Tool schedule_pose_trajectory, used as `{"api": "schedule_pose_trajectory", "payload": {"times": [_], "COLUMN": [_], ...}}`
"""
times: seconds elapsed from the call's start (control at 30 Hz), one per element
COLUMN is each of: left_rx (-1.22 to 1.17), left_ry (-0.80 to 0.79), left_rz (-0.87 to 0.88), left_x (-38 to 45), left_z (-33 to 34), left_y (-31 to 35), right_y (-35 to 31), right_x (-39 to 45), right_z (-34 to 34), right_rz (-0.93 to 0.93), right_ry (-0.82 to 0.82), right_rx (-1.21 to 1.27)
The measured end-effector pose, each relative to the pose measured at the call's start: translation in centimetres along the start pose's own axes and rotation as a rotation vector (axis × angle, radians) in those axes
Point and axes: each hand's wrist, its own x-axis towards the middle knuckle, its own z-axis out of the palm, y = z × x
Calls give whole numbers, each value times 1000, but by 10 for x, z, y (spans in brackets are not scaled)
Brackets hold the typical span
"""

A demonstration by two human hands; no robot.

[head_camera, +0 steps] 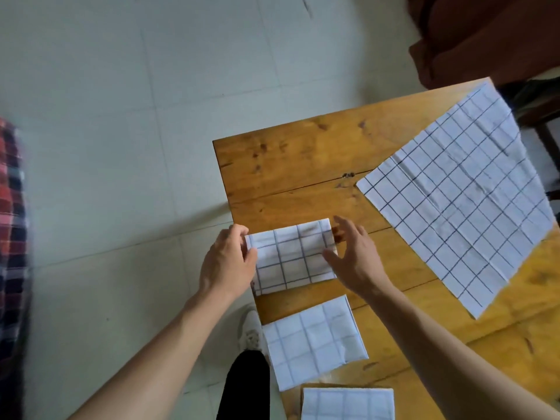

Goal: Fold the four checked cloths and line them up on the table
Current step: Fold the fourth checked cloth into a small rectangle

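Pale floor tiles are seen beyond a wooden table, with a plaid fabric at the far left edge. The left hand is curled at the left edge of a folded cloth, seemingly pinching it. The right hand is held open, fingers spread, at the cloth's right edge. Two more folded cloths are lined up nearer the body. An unfolded cloth is spread flat to the right. The held cloth should probably be squared in line with its neighbours, with even gaps kept. No writing or labels can be read.
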Motion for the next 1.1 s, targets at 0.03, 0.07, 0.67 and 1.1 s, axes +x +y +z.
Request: {"api": "schedule_pose_trajectory", "payload": {"times": [0.03,0.07,0.67,1.1], "left_rx": [18,28,12,75], "left_ry": [15,26,52,-5], "left_rz": [-7,-10,666,865], "left_x": [-1,-3,-138,-421], "left_z": [-4,-10,-90,5], "left_y": [1,4,232,367], "right_y": [-4,-7,-41,179], "right_x": [-4,-9,-218,-543], "right_z": [-5,-11,-223,-252], "right_rz": [-8,-16,-131,33], "right_ry": [-1,4,447,692], "right_rx": [-21,-32,-87,82]}}
